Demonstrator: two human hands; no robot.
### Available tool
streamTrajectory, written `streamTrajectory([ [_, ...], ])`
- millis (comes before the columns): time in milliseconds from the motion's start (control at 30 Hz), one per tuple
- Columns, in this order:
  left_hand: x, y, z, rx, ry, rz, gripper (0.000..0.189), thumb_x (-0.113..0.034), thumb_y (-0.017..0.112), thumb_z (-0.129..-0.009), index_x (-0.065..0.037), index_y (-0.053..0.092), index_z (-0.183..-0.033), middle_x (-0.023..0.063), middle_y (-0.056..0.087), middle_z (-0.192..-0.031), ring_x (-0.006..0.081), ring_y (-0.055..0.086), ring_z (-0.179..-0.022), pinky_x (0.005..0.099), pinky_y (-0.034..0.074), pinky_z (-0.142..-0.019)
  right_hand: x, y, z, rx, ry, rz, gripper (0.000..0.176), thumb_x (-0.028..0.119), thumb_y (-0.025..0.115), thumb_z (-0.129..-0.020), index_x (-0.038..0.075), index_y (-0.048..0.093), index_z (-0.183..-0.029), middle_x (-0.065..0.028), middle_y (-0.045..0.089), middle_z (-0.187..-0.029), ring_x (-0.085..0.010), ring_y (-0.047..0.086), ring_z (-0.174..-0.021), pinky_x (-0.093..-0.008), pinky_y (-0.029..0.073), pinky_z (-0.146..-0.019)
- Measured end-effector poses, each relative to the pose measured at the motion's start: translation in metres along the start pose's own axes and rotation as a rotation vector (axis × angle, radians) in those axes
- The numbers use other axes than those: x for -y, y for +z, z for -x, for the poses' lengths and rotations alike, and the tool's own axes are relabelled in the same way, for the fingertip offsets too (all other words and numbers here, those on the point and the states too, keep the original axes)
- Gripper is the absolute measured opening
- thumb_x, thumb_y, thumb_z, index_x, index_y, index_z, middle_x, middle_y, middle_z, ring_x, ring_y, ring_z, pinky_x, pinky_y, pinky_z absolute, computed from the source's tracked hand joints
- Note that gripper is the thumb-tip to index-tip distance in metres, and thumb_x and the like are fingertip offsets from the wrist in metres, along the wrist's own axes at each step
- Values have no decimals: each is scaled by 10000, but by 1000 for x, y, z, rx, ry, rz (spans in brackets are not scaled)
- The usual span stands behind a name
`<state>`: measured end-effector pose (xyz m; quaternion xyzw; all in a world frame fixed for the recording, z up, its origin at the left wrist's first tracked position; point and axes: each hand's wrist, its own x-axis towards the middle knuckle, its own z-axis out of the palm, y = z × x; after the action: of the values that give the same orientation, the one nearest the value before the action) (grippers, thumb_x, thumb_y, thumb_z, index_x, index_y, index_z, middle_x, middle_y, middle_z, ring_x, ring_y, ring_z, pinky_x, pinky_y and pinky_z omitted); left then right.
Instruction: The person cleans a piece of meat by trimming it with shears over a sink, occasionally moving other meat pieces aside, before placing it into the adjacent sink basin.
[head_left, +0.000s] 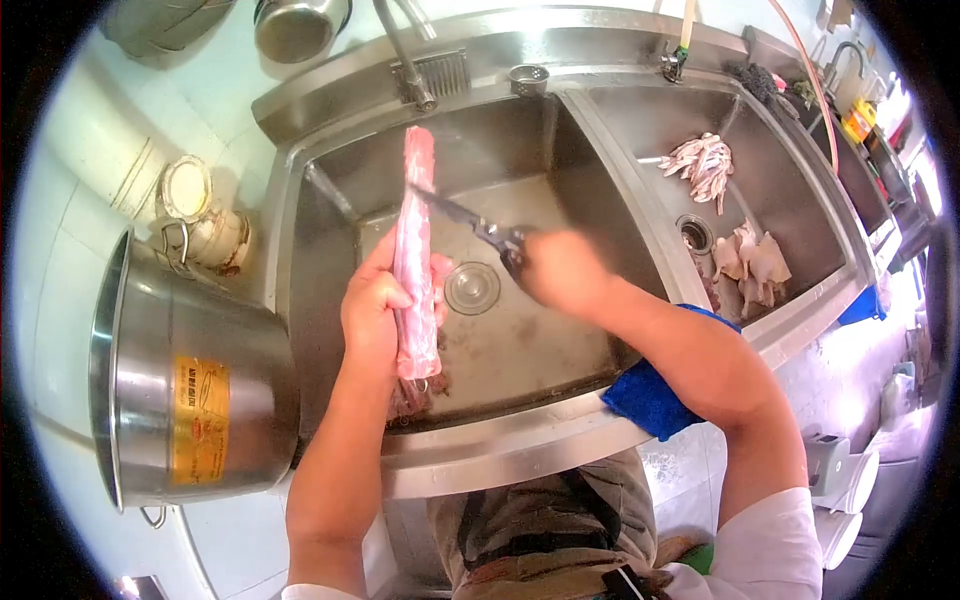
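Note:
My left hand [372,305] is wrapped around a long, narrow strip of pink raw meat [417,235], held upright over the large sink basin [540,350]. In my right hand [565,268], slightly blurred, is a pair of dark kitchen scissors [465,220]. Its blades point left, and their tip meets the upper part of the strip. Below the strip's lower end, more dark reddish meat [408,400] lies at the basin's near left, partly hidden by my forearm. A round drain [472,288] shows between my hands.
The smaller right basin [620,125] holds pale, thin pieces like poultry feet [700,165] and pale flat pieces [752,265]. A faucet [415,85] overhangs the large basin. A tall steel pot [140,380] stands left. A blue cloth [650,400] drapes over the front rim.

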<state>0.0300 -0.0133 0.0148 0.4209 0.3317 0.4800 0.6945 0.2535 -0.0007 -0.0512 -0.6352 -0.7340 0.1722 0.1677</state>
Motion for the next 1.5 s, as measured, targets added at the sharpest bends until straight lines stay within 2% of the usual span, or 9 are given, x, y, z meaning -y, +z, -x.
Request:
streamTrajectory([
  [167, -5, 3, 5, 40, -27, 282, 499, -96, 442, -732, -7, 488, -1221, 136, 585, -855, 175, 519, -596, 294, 465, -479, 4, -4, 9, -66, -82, -86, 229, 176, 606, -771, -13, 579, -897, -250, 637, -838, -416, 623, -789, -451, 517, -742],
  [267, -1, -1, 2, -40, -51, 106, 354, -97, 499, -796, -7, 518, -1138, 111, 580, -815, 158, 519, -577, 287, 456, -453, 9, 7, 11, -228, -155, -2, 227, 175, 598, -779, -31, 566, -867, -251, 636, -828, -411, 627, -789, -445, 516, -747],
  [567, -2, 3, 5, -55, 31, -128, 381, -13, 530, -730, 17, 541, -1110, 97, 581, -760, 148, 532, -543, 296, 471, -426, -2, 0, 3, -104, -117, 81, 212, 181, 607, -781, -19, 591, -850, -228, 642, -795, -410, 630, -718, -472, 521, -675],
  [867, -3, 6, 8, -18, 15, -82, 253, -54, 500, -697, 34, 592, -916, 110, 532, -580, 169, 499, -452, 296, 446, -407, 9, -13, 8, -305, -150, 49, 283, 227, 641, -773, -37, 553, -825, -262, 621, -896, -406, 623, -804, -473, 497, -731],
  [967, -2, 8, 9, -39, 51, -138, 230, -30, 504, -697, 26, 596, -901, 95, 542, -600, 159, 505, -458, 292, 440, -410, 3, -2, 1, -429, -185, 159, 232, 168, 665, -726, -8, 582, -853, -219, 628, -744, -365, 641, -693, -448, 519, -602],
  [1067, 0, 7, 9, -94, 60, -259, 194, -13, 525, -700, 18, 598, -877, 76, 561, -646, 142, 517, -473, 284, 440, -429, 7, -9, 1, -190, -59, 78, 265, 219, 629, -777, -36, 562, -802, -268, 624, -816, -408, 626, -791, -478, 504, -722],
  [1267, 12, -2, -6, -196, 2, -441, 247, -19, 555, -724, 22, 591, -964, 58, 566, -712, 138, 559, -546, 280, 463, -481, -27, 25, -14, -26, 120, -47, 221, 177, 600, -794, -37, 636, -837, -249, 647, -856, -403, 638, -814, -454, 510, -731],
  [1367, 29, -20, -18, -205, -19, -833, 297, -47, 552, -767, 21, 549, -1056, 73, 569, -758, 144, 574, -582, 290, 469, -482, -37, 33, -10, 399, 273, 37, 215, 131, 584, -784, -41, 668, -881, -253, 651, -895, -390, 648, -843, -443, 508, -730],
  [1500, 36, -17, -22, -299, -26, -598, 357, -47, 562, -789, 11, 483, -1132, 96, 570, -855, 148, 579, -594, 289, 471, -488, -100, 95, -16, 665, 158, 374, 237, 103, 555, -767, -37, 688, -906, -245, 658, -916, -362, 656, -845, -443, 503, -723],
])
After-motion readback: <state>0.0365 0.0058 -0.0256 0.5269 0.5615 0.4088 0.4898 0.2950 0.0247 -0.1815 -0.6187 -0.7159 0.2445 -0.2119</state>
